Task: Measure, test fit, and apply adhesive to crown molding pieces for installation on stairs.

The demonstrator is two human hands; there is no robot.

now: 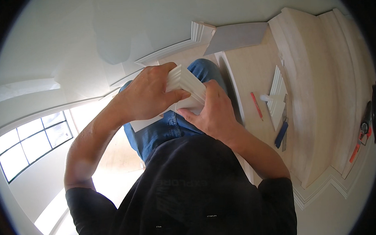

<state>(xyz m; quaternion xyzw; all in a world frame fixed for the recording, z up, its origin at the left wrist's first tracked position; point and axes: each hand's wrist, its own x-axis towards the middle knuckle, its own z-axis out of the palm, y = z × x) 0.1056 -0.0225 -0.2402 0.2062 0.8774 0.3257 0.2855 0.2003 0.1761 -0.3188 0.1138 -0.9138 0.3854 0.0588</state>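
Note:
Over my jeans-clad lap, my left hand (151,92) and my right hand (208,110) are both closed on a white ridged moulding piece (180,80), gripping it from either side with thumbs toward its middle. A flat white piece (143,123) shows beneath my left hand; I cannot tell whether it joins the held one. To my right, on a wooden step, lie a red pencil (256,104), another ridged moulding piece (277,97) with a small whitish object (265,97) across it, and a blue-handled tool (281,134) beside a metal strip (284,142).
Wooden stairs (304,99) rise at the right, with black-and-red tools (362,133) near the far edge. A grey sheet (237,37) leans at the top beside skirting moulding (164,51) along a white wall (150,26). A gridded window (22,156) is at the left.

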